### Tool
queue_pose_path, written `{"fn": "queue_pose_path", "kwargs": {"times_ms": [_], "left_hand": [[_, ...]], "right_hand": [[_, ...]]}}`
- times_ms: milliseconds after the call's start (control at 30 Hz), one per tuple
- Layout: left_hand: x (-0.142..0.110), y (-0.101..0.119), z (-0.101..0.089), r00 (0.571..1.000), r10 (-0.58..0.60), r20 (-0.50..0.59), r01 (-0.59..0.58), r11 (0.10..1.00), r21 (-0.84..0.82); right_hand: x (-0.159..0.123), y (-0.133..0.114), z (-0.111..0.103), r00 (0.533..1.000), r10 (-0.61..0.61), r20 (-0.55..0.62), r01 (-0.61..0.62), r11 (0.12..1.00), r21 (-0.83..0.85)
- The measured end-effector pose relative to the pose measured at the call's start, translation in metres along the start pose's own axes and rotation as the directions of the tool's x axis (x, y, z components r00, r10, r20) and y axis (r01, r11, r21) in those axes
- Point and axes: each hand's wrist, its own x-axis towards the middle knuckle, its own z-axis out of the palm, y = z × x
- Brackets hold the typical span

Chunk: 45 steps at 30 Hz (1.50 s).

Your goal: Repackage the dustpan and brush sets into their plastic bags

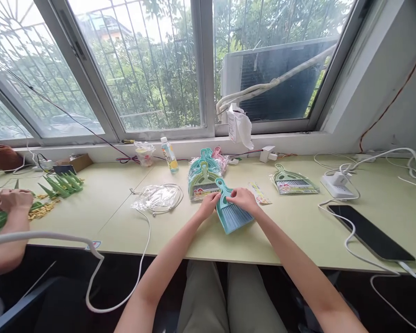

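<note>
A teal mini dustpan [223, 223] with a matching hand brush [236, 215] nested in it is held just above the table's front part, handle pointing away from me. My left hand [209, 205] is closed on the dustpan's left edge near the handle. My right hand [244, 199] is closed at the brush's upper right, its fingertips on the teal brush body. Behind them lies a stack of bagged dustpan sets, with a green set [205, 180] in front. A printed card [260, 193] lies just right of my right hand.
At right are a bagged green dustpan set [293, 182], a white power strip [338, 186] and a phone [370, 232] with cables. A coiled white cable [162, 198] and a bottle [169, 156] stand left. Another person's hands [12, 201] work at far left by green pieces [64, 185].
</note>
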Motion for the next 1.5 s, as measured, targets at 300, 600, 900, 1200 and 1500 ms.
{"fn": "queue_pose_path", "kwargs": {"times_ms": [300,600,900,1200,1500], "left_hand": [[0.001,0.012,0.004,0.994,-0.041,0.097,0.044,0.999,-0.025],[0.000,0.006,0.000,1.000,-0.013,0.023,0.009,0.987,0.161],[-0.004,0.007,-0.006,0.989,0.051,0.138,-0.088,0.957,0.275],[-0.003,0.007,-0.008,0.996,0.042,0.079,-0.079,0.828,0.555],[0.000,0.001,-0.013,0.996,0.046,-0.076,0.025,0.675,0.738]], "right_hand": [[0.009,0.029,-0.009,0.992,-0.025,0.121,-0.023,0.924,0.382],[-0.005,0.037,-0.049,0.997,0.021,0.070,-0.062,0.750,0.658],[0.007,0.079,-0.056,0.915,0.329,-0.233,-0.340,0.940,-0.010],[0.013,0.084,-0.029,0.921,0.370,-0.118,-0.382,0.807,-0.450],[0.014,0.093,-0.025,0.940,0.322,-0.114,-0.339,0.841,-0.421]]}}
